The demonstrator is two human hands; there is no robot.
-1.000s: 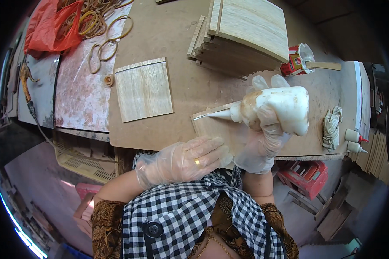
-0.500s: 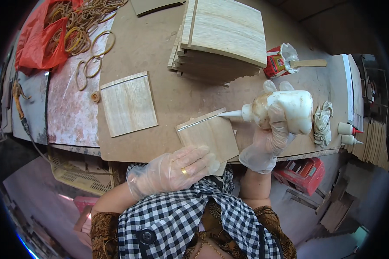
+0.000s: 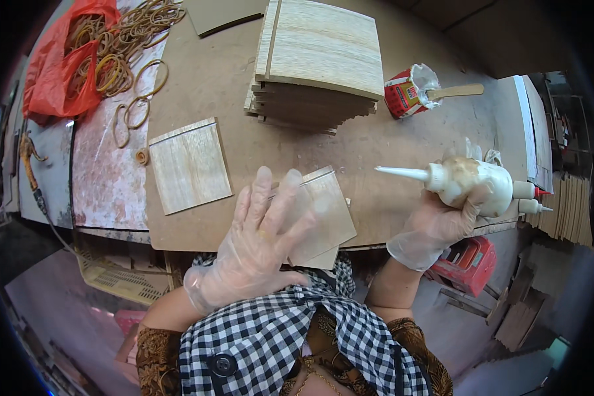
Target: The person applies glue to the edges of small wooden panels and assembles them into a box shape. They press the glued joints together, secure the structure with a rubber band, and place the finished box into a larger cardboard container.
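Note:
A clear plastic glove covers my left hand (image 3: 257, 228), whose fingers are spread over the left part of a thin wooden board (image 3: 327, 211). That board lies at the table's near edge and has a groove along its far side; part of it is hidden by the hand. My right hand (image 3: 445, 218), gloved too, is wrapped round a white glue bottle (image 3: 475, 181) with brown stains. The bottle is tipped on its side, its long nozzle pointing left, apart from the board. Another grooved wooden board (image 3: 190, 165) lies flat to the left.
A stack of wooden boards (image 3: 323, 46) stands at the back. Right of it is a red tub (image 3: 402, 96) with a wooden stick. Rubber bands (image 3: 132, 33) spill from a red plastic bag (image 3: 53, 66). Two small bottles (image 3: 527, 198) are at the right edge; a red stool (image 3: 468, 267) is below.
My right hand has drawn the glue bottle rightward, its nozzle leaving the board's groove. My left hand has moved up over the board and its fingers have spread.

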